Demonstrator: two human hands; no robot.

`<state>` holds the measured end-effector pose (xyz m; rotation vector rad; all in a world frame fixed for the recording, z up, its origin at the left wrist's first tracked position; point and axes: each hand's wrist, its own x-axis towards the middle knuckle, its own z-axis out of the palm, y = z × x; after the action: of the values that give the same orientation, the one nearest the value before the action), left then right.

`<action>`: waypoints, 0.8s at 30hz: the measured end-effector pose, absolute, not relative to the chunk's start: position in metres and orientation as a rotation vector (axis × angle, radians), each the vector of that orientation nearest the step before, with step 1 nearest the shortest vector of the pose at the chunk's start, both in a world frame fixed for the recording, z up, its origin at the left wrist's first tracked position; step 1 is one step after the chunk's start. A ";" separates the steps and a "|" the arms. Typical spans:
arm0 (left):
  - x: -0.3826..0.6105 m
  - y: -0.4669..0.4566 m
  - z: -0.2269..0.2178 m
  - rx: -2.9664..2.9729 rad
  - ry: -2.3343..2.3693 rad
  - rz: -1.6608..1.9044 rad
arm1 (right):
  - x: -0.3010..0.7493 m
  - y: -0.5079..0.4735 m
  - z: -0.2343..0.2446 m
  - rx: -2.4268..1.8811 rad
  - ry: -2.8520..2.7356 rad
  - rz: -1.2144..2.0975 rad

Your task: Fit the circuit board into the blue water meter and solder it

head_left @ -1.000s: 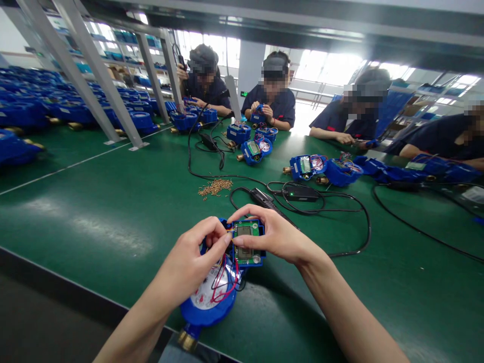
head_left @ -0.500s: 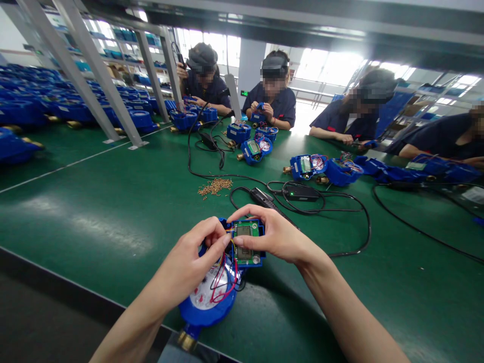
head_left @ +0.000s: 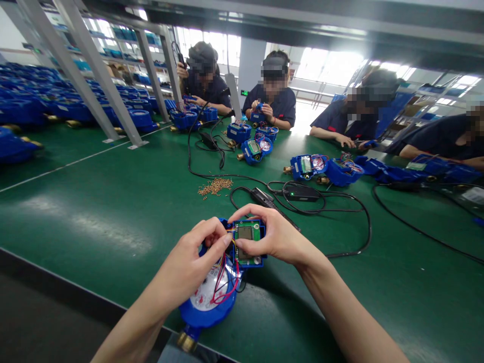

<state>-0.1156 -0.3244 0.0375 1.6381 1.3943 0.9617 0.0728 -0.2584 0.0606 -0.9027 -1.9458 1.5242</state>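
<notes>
A blue water meter lies at the table's front edge, its brass fitting pointing towards me. Its white dial has red, black and yellow wires looped across it. Above the dial sits a box with a green circuit board and a small grey display. My left hand pinches thin wires at the board's left edge, thumb against fingertips. My right hand spans the box, thumb on the board's face and fingers along the far side, gripping it. The fingertips hide part of the wiring.
Beyond my hands lie a pile of small brass screws, a black handheld tool and a cabled black adapter. More blue meters stand farther back, where several people work. Metal posts rise at left.
Both hands stay almost in place. My right thumb has shifted slightly on the board, and the red wires over the dial have moved a little to the right.
</notes>
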 end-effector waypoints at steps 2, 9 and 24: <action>-0.116 -0.326 0.038 1.654 1.399 0.945 | 0.072 -0.259 0.060 -0.910 -1.915 1.547; -0.114 -0.327 0.041 1.715 1.455 0.914 | 0.077 -0.254 0.059 -0.871 -1.933 1.621; -0.116 -0.328 0.040 1.671 1.429 0.889 | 0.077 -0.255 0.060 -0.879 -1.980 1.548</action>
<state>-0.1159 -0.3275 0.0398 1.6712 1.4285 0.8895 0.0769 -0.2547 0.0595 -0.8786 -1.9802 1.5476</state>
